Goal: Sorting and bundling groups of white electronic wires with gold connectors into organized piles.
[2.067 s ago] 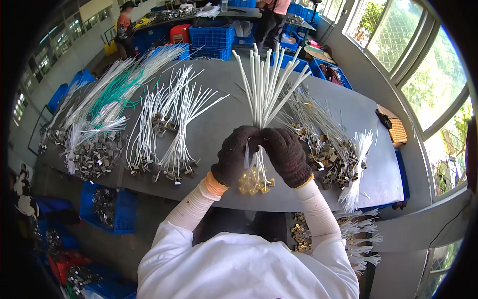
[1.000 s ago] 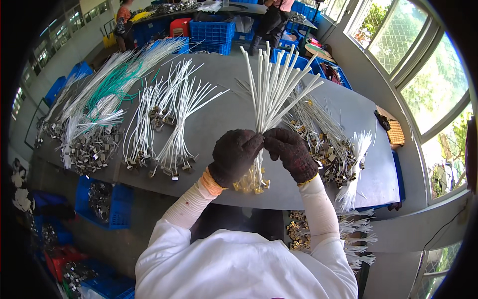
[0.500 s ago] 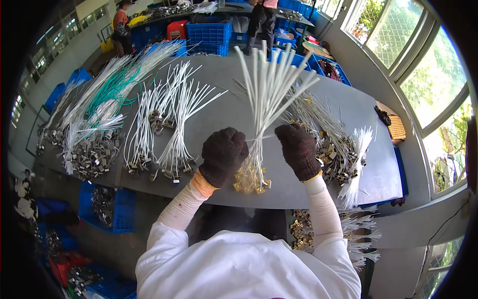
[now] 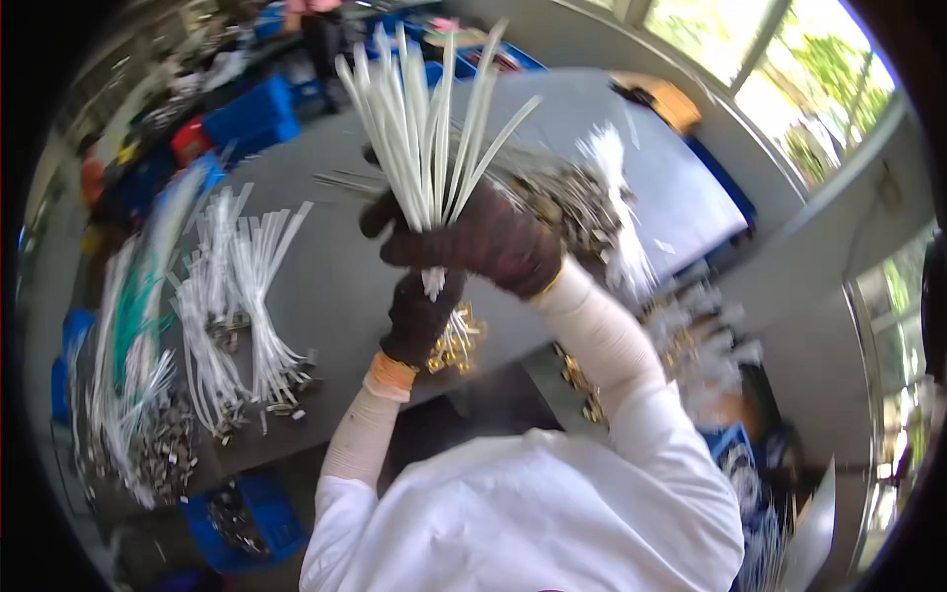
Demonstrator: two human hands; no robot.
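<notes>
Both gloved hands at the bundle (image 4: 424, 168), held upright above the table (image 4: 326, 335), near the edge closest to the wearer.

Left hand (image 4: 419, 321) below, seemingly clamped on the lower stems; fingertips hidden. Right hand (image 4: 493, 242) above it, fingers laid across the front of the neck. How tightly it closes, cannot tell: blur, and strands in the way.

Handling, my judgement: left works best as a steady anchor, firm but not crushing. Right does well to press the neck evenly all round, so no outer strand slips free. Hands close together give better control than hands spread along the stems. Worth keeping the lower ends clear of the left cuff; they look likely to snag.

Bundle itself: thick white strands, narrow at the neck, fanning wide above, tops uneven. One strand leans well out to the right. A short white piece pokes down between the gloves. Below, thinner white leads with gold ends (image 4: 456, 340) show just right of the left hand.
</notes>
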